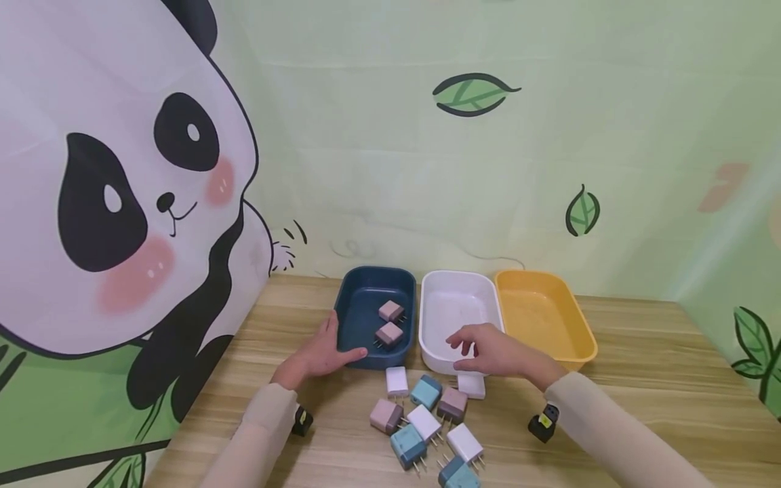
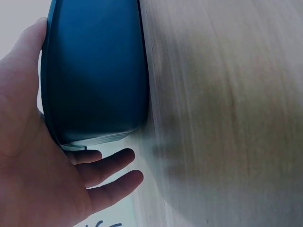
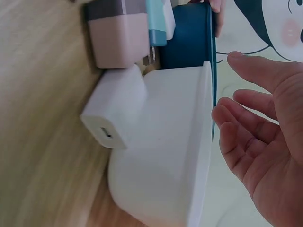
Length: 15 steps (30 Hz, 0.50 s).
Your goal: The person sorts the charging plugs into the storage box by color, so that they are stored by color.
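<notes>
My left hand (image 1: 318, 351) rests at the near left corner of a dark blue bin (image 1: 356, 315), fingers spread and thumb along its front rim. In the left wrist view the palm lies beside the bin's wall (image 2: 97, 71). Two pink charger plugs (image 1: 389, 333) lie inside that bin. Over the front rim of a white bin (image 1: 454, 305) hovers my right hand (image 1: 497, 351), fingers loosely bent with nothing between them. Just below it, a white charger plug (image 1: 472, 387) lies against the bin's front wall, its port showing in the right wrist view.
Several loose charger plugs in white, blue (image 1: 408, 446) and pink (image 1: 386, 415) lie in front of the bins on the wooden table (image 1: 659, 400). A yellow bin (image 1: 537, 308) stands to the right of the white one. Behind is a printed cloth backdrop (image 1: 378, 135).
</notes>
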### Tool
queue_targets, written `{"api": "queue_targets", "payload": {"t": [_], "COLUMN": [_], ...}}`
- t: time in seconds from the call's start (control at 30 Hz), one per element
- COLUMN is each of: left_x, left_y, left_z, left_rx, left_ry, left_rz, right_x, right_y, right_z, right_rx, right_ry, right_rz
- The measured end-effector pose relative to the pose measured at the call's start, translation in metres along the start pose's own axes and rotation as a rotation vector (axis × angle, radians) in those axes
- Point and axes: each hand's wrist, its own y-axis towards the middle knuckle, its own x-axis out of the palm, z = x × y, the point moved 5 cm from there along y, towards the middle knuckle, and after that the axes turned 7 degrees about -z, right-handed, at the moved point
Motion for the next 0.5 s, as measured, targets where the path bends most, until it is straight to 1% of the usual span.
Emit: {"api": "queue_targets", "payload": {"t": [0.13,0.3,0.4,0.5], "left_x": [0.0,0.0,0.0,0.0], "left_y": [0.0,-0.001,-0.001,-0.001], "left_z": [0.0,0.001,0.001,0.001], "left_rx": [0.0,-0.001,-0.001,0.002], "left_ry": [-0.002,-0.005,-0.006,-0.005], "left_rz": [-0.003,-0.009,-0.011,-0.01], "right_x": [0.006,0.011,0.013,0.016], "right_y": [-0.007,-0.014,-0.017,-0.02], "right_z": [0.002,-0.002,-0.004,-0.004], "right_rx": [-0.009,-0.031,-0.037,-0.039], "right_ry": [0.001,-0.036,-0.043,-0.023], "right_rz": [0.001,0.012,-0.01,-0.035]}}
